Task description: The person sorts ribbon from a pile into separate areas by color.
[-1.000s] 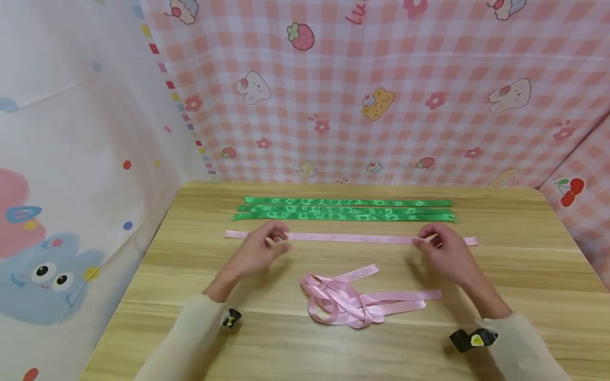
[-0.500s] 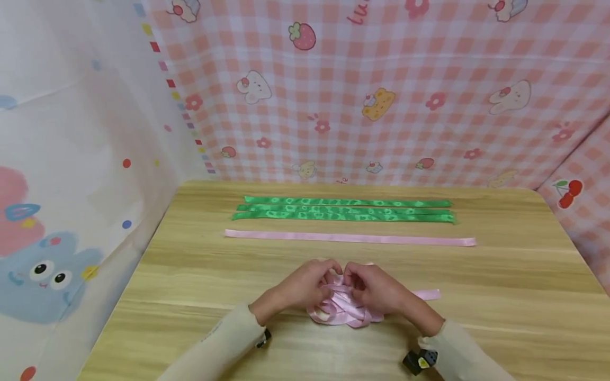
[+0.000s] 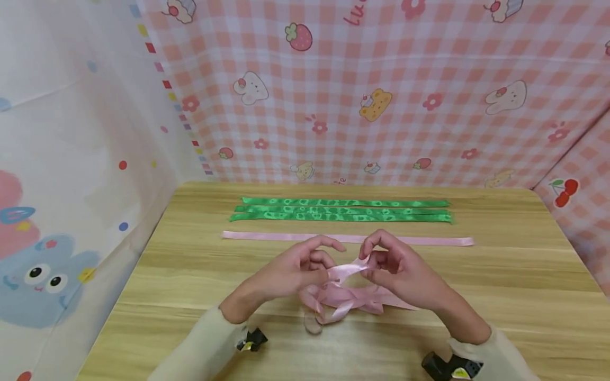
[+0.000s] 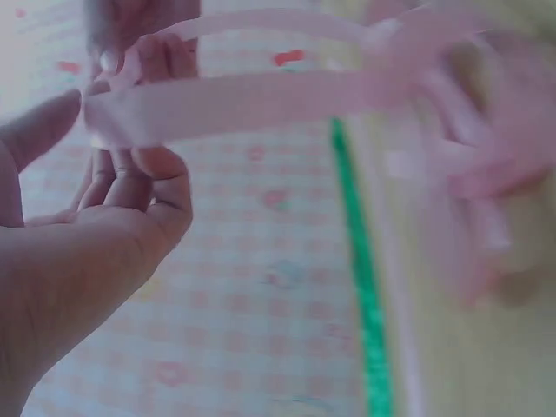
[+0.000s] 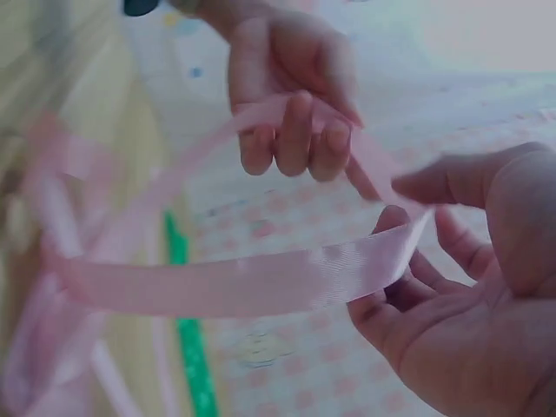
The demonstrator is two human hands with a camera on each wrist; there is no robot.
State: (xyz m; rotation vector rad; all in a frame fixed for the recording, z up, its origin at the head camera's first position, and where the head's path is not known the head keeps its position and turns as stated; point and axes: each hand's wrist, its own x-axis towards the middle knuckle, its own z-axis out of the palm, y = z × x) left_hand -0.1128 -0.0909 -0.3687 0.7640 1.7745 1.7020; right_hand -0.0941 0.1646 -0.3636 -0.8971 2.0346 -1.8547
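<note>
Above the middle of the table, my left hand and right hand both hold a raised length of pink satin ribbon. In the right wrist view, the ribbon bends at the right hand's thumb and fingers, which pinch it. It continues across the curled fingers of the left hand. The rest of it trails down to a loose, tangled pile below the hands. In the left wrist view, the ribbon spans from the fingers to the blurred pile.
Beyond the hands, one pink ribbon strip lies straight across the wooden table. Several green ribbon strips lie parallel behind it. A checked pink cloth hangs at the table's far edge.
Both hands left the straight pink strip, came together over the tangled pile, and now lift a length of ribbon from it, slightly apart.
</note>
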